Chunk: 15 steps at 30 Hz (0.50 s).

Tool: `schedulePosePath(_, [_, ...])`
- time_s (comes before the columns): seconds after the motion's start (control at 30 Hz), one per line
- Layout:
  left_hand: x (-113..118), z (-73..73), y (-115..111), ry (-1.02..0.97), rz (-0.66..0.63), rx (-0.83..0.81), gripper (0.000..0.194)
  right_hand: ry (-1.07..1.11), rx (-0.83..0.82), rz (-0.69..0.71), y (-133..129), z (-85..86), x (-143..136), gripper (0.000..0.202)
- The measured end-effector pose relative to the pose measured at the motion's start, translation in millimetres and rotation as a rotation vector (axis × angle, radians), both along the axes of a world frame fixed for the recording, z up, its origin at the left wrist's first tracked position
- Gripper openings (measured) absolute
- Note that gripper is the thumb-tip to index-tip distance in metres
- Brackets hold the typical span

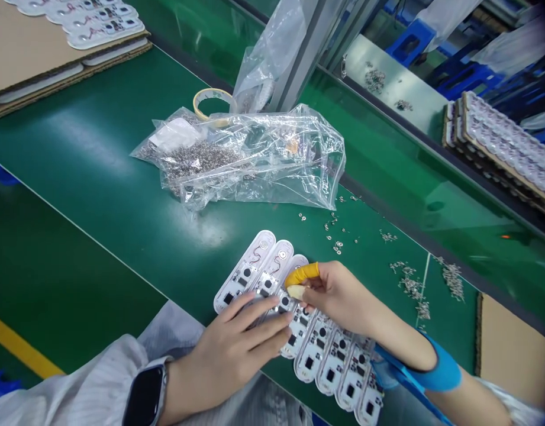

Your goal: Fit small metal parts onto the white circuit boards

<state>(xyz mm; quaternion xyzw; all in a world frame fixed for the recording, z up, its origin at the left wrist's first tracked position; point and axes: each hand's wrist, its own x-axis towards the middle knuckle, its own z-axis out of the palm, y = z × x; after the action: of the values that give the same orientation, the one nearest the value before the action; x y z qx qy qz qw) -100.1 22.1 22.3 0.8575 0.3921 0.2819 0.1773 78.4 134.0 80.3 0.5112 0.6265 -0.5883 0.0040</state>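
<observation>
A row of several white oval cases (pixel 308 361) with circuit boards lies slanting along the table's near edge. My left hand (pixel 236 349) rests on the cases with its fingers spread, palm down. Over the third case from the left is my right hand (pixel 328 293), with a yellow finger cot (pixel 302 273) on one finger and a pale one on the thumb. Those fingertips are pinched together; anything between them is too small to name. Round metal discs with wires show in the two leftmost cases.
Clear plastic bags of small metal parts (pixel 205 160) lie beyond the cases, beside a tape roll (pixel 214 94). Loose small parts (pixel 409 287) are scattered at the right. Cardboard (pixel 516 355) sits far right; stacked trays (pixel 32 47) stand upper left. A metal post (pixel 299 59) rises behind.
</observation>
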Motion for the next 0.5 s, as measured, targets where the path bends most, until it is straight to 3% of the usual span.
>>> schedulePosePath(0.2, [1, -5.5, 0, -0.027, 0.012, -0.012, 0.02, -0.065, 0.09, 0.087, 3, -0.3, -1, 0.02])
schedulePosePath(0.5, [0, 3.4, 4, 0.041, -0.001, 0.095, 0.026, -0.248, 0.475, 0.109, -14, -2.1, -8, 0.02])
